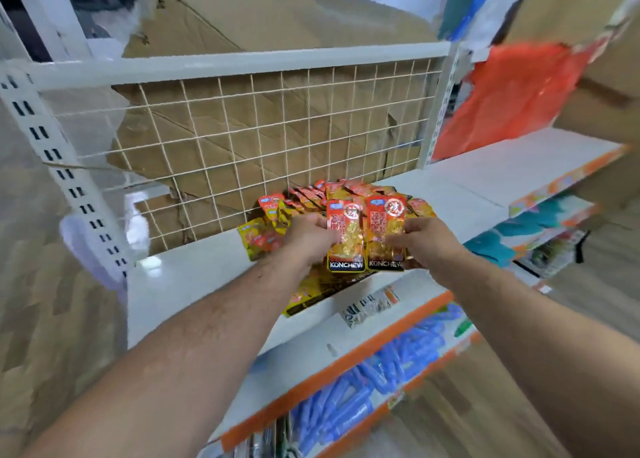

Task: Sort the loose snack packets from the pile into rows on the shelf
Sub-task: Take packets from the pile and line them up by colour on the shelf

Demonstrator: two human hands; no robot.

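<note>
STEP: person is lining up two packets side by side | GRIP: left hand [310, 237] is pinching left packet [346, 241]; right hand [427, 241] is pinching right packet [385, 230] | WHERE: both upright over the pile [308, 196] on the shelf [194, 277] | HOW: levelling bottom edges, labels front, before setting down is looking wise

Two hands are shown: the left hand [308, 235] and the right hand [426, 241]. Two packets are held upright, one per hand: the left packet [346, 239] and the right packet [384, 232]. One pile [363, 189] of further packets is recorded on the shelf [194, 277]; its number cannot be counted. One wire grid panel [259, 128] and one red bag [512, 100] are noted.
</note>
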